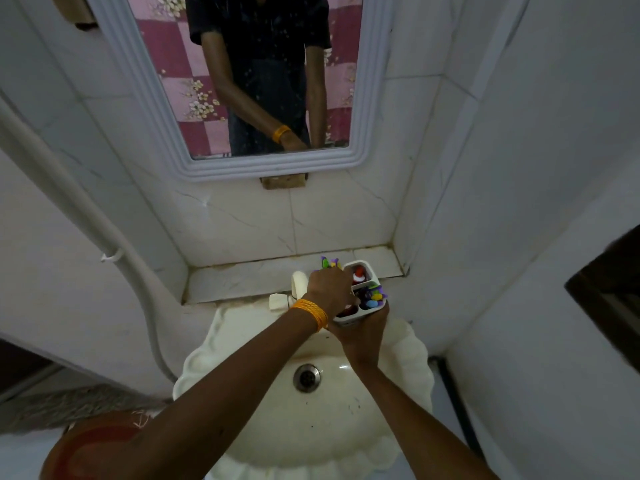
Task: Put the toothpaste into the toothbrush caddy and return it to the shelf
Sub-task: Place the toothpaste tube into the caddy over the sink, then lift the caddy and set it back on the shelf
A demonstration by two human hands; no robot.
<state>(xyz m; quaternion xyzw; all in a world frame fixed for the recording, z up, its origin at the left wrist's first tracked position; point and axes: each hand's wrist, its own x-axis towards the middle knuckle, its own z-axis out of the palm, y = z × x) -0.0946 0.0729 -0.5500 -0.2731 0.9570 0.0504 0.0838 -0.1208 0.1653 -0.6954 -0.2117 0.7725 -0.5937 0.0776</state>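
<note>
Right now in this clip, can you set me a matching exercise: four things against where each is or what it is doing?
Things:
1. caddy
2. left hand
3. drain
4. mirror

Places or states:
A. on the wall above the shelf
B. in the bottom of the sink
C. held from below by the right hand
D. reaching over the caddy, bangles on the wrist

Pairs: 1-C, 2-D, 3-B, 4-A

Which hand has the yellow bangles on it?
The left hand, the one reaching into the top of the white caddy. The right hand holds the caddy from below and has a bare wrist.
</note>
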